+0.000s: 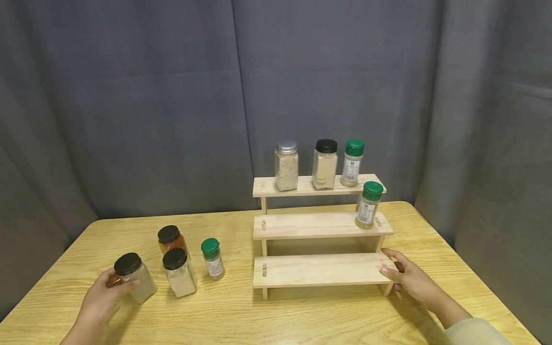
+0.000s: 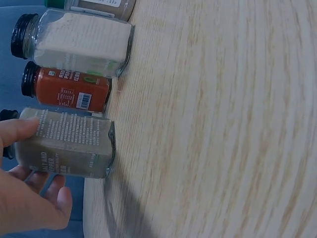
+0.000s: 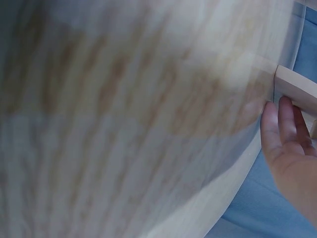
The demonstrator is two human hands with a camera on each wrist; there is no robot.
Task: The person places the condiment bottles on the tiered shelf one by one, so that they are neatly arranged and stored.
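At the left, my left hand [image 1: 101, 295] holds a square glass jar [image 1: 141, 283] with a black lid, thumb on one side and fingers on the other. The left wrist view shows greyish powder in this jar [image 2: 67, 141] and white print on it. My right hand [image 1: 411, 278] grips the right end of a three-step wooden rack [image 1: 319, 270], its thumb on top of the lowest shelf. In the right wrist view, fingers [image 3: 287, 124] touch the rack's pale wood [image 3: 297, 89]; the thumb is hidden there.
Beside the held jar stand a red spice jar [image 1: 168, 235], a black-lidded jar of pale powder [image 1: 181, 278] and a green-capped shaker [image 1: 213, 261]. On the top shelf are a silver-lidded jar [image 1: 286, 167], a black-lidded jar [image 1: 325, 165] and a green-capped shaker [image 1: 351, 165]; another shaker [image 1: 368, 208] occupies the middle shelf.
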